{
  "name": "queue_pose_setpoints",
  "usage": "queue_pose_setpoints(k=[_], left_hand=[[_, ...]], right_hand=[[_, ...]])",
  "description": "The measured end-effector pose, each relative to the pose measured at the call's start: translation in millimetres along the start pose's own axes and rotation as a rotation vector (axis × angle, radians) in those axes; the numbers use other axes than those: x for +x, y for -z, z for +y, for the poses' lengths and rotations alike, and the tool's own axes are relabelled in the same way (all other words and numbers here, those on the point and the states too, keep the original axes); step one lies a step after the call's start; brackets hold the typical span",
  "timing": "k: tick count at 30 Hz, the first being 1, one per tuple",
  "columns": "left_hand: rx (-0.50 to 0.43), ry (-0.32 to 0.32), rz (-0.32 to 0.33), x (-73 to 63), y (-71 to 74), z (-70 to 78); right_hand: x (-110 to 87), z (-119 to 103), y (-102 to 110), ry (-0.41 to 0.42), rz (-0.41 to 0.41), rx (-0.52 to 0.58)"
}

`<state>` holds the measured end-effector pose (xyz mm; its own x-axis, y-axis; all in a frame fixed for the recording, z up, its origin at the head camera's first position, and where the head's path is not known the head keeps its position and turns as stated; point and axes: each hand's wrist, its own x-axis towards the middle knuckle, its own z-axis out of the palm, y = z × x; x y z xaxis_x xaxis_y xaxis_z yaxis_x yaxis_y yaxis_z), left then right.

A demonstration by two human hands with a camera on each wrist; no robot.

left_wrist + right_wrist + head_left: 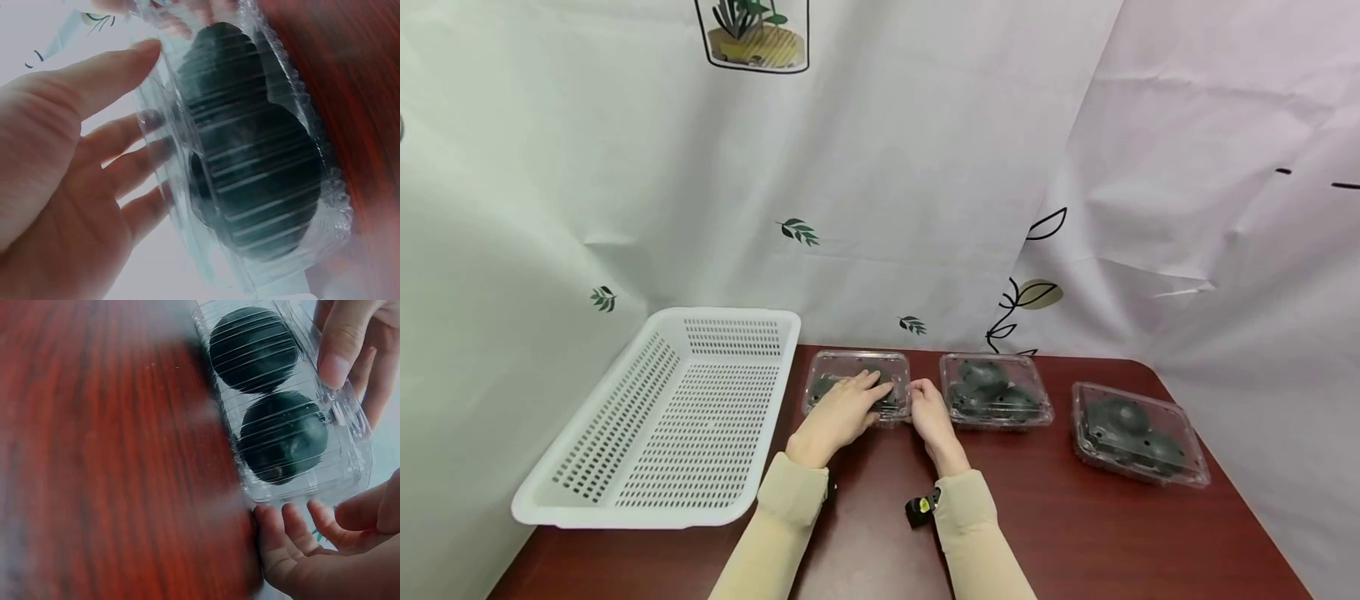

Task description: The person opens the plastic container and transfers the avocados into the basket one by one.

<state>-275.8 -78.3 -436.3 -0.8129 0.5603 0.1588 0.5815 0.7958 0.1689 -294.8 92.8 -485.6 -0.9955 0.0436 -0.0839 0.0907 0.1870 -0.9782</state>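
Observation:
A clear plastic clamshell box (857, 360) with dark green rounded pieces inside stands near the table's back edge. Over its lid lies my left hand (844, 410), fingers spread and fairly straight. In the left wrist view its thumb (140, 62) and fingertips touch the lid. My right hand (931, 415) is at the box's right end, with loosely bent fingers. Seen from the right wrist, those fingertips (269, 515) meet the end wall low down, while the thumb sits by the index finger. Two dark round pieces (284, 436) show through the ribbed front wall.
Just right of my right hand stands a second clear box (996, 392) of dark pieces. A third box (1135, 433) sits angled farther right. On the left is a large white slotted basket (778, 367). A white printed curtain (865, 167) hangs behind the dark red table (1075, 533).

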Motion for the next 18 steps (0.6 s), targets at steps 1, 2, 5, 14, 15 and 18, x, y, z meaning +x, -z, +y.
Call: queue_pose_setpoints(k=[1, 2, 5, 14, 15, 18], left_hand=[[0.002, -0.003, 0.0, 0.2, 0.9, 0.7], [0.001, -0.009, 0.004, 0.4, 1.6, 1.3], [-0.001, -0.022, 0.018, 0.9, 2.1, 2.1], [0.092, -0.035, 0.157, 2.9, -7.7, 0.4], [0.101, -0.037, 0.177, 3.1, -8.4, 0.8], [0.123, -0.046, 0.223, 4.5, -10.9, 1.2]], right_hand=[[-0.2, 0, 0, 0.008, -0.001, -0.001], [-0.3, 0, 0, 0.013, -0.001, 0.001], [-0.6, 2, 0, 0.02, 0.004, 0.013], [-6.2, 3, 3, 0.039, -0.125, 0.114], [-6.0, 4, 3, 0.03, -0.135, 0.119], [-3.9, 4, 3, -0.015, -0.141, 0.124]])
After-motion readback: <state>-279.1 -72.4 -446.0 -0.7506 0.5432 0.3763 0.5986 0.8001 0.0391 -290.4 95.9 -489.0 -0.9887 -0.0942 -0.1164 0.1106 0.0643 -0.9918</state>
